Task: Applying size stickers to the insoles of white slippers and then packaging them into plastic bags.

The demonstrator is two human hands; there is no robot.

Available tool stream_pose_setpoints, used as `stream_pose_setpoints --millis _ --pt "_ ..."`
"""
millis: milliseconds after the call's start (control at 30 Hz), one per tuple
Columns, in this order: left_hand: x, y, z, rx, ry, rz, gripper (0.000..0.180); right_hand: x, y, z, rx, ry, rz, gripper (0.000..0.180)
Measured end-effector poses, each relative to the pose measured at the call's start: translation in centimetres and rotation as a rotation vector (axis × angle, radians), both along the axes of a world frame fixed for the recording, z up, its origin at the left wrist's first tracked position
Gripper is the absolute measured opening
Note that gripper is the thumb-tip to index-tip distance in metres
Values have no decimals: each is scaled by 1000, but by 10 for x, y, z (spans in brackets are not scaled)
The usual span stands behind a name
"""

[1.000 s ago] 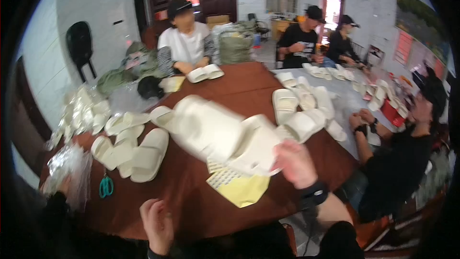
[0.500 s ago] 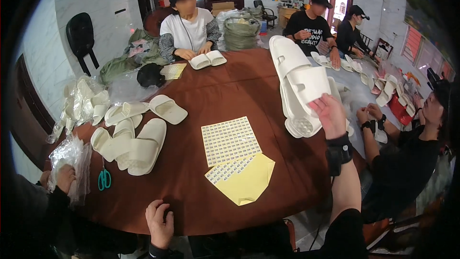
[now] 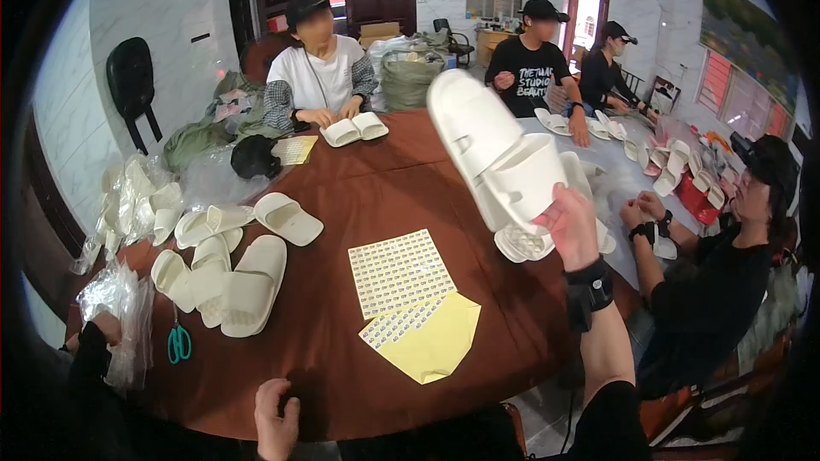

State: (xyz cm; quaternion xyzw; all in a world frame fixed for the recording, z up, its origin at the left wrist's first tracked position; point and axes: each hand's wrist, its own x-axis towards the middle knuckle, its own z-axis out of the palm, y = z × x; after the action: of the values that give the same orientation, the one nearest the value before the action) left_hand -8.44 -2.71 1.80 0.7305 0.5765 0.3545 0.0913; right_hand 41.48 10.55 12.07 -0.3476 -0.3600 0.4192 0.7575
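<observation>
My right hand (image 3: 571, 224) grips a white slide slipper (image 3: 474, 124) by its strap side and holds it up, tilted, over the right part of the table. More white slippers (image 3: 523, 243) show partly behind it; whether they touch it is hard to tell. My left hand (image 3: 278, 420) rests at the near table edge, fingers loosely bent and thumb apart, with nothing in it. Between the hands lie a printed sticker sheet (image 3: 401, 271) and a yellow backing sheet (image 3: 436, 341) that it partly overlaps.
Loose white slippers (image 3: 254, 286) lie on the brown cloth (image 3: 342, 196) at left, beside teal-handled scissors (image 3: 178, 344) and plastic bags (image 3: 128, 312) under another person's hand. Across the table a person handles slippers (image 3: 354, 128). Several co-workers sit around a second table at right.
The view has shifted slightly. My right hand has brought the slipper leftward and tilted it more, exposing slippers behind it. My left hand stays near the table edge.
</observation>
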Motion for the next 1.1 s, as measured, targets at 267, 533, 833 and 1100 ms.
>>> stream_pose_setpoints --millis 267,533,833,1100 --pt "13 35 75 -5 -533 -194 61 -71 -27 -18 -108 -40 406 18" --pt "41 54 90 135 -733 -269 65 -123 -77 -34 -243 -176 757 24" --pt "58 35 72 52 -806 -207 84 -125 -95 -34 -253 -80 736 22" --pt "44 23 61 -16 -744 -314 72 -74 -96 -38 -247 -195 330 19"
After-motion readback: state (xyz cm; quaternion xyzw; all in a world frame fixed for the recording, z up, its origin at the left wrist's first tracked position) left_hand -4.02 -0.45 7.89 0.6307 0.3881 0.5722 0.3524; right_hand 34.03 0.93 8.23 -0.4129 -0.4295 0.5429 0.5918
